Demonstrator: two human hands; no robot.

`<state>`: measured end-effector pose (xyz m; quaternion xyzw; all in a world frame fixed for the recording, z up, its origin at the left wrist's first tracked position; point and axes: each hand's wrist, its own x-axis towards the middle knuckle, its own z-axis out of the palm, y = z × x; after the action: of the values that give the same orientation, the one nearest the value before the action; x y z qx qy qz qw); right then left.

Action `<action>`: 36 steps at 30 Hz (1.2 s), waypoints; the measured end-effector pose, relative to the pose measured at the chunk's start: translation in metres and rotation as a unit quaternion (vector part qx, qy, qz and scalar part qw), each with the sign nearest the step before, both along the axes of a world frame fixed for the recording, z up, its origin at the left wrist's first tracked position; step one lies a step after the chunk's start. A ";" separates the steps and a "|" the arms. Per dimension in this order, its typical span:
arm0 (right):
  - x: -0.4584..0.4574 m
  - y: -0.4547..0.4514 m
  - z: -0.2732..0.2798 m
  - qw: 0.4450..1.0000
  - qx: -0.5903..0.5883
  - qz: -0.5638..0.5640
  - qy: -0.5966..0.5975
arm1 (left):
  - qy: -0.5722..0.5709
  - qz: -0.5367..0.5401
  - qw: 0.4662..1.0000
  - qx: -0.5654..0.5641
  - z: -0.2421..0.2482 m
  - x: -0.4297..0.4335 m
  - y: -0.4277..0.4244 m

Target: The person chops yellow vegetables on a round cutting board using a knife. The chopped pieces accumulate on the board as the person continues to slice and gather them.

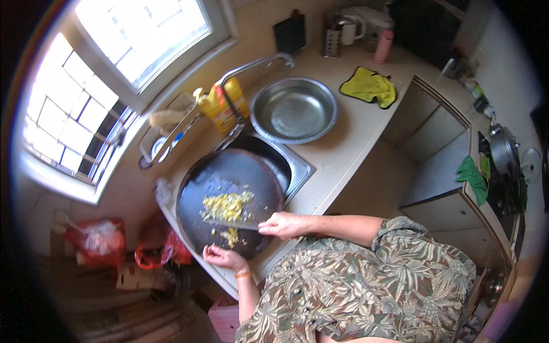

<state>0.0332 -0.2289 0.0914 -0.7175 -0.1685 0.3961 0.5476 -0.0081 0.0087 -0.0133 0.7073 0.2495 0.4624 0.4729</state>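
Note:
A large round dark chopping board (206, 171) lies over part of the steel sink (300, 165). My right hand (281, 225) grips a knife (236, 224) by its handle, the blade lying flat or nearly flat across the board. On the far side of the blade is a heap of chopped yellow and pale-green food (227, 206), probably a vegetable. A smaller pile (231, 236) sits on the near side, between the blade and my left hand (225, 258). That hand is at the board's near left edge with its fingers curled; whether it pinches a small piece is unclear.
A steel basin (294, 110) stands beyond the sink, under the faucet (253, 70). Yellow bottles (221, 105) are by the window wall. A yellow-green cloth (369, 87) lies on the counter. Red plastic bags (165, 248) are left of the counter; a pot (504, 150) is far right.

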 end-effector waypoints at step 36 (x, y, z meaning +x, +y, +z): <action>-0.007 0.018 0.027 0.999 -0.043 -0.001 -0.008 | -0.013 -0.010 0.998 -0.063 0.010 -0.005 -0.004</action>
<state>0.0261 -0.2112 0.1185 -0.7438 -0.1545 0.3966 0.5154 -0.0129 0.0048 -0.0029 0.6724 0.2650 0.4504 0.5242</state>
